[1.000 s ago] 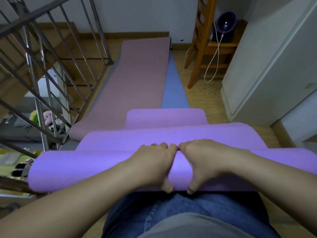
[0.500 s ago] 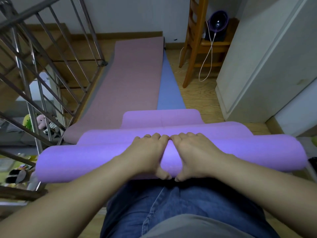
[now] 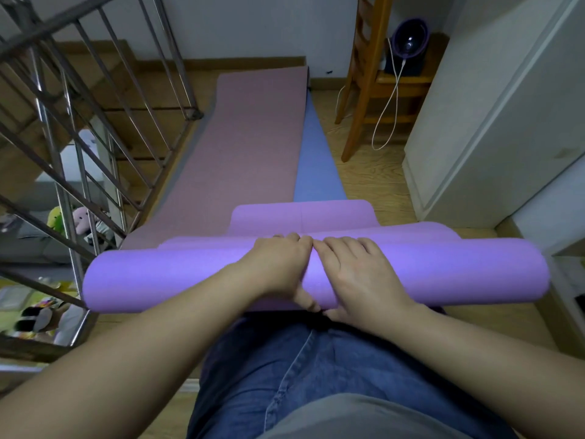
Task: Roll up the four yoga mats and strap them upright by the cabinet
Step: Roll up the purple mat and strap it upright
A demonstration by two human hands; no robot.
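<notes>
My left hand (image 3: pixel 278 267) and right hand (image 3: pixel 357 274) clasp the purple mat roll (image 3: pixel 158 280) centrally, so its unheld outboard ends may telescope.

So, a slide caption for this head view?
Left hand and right hand grip purple mat; pink mat, blue mat flat beyond.

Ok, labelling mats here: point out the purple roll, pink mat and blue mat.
purple roll (image 3: pixel 158 280): head view, left stretch of tube.
pink mat (image 3: pixel 253 147): head view, flat middle.
blue mat (image 3: pixel 316 166): head view, exposed strip.
</notes>
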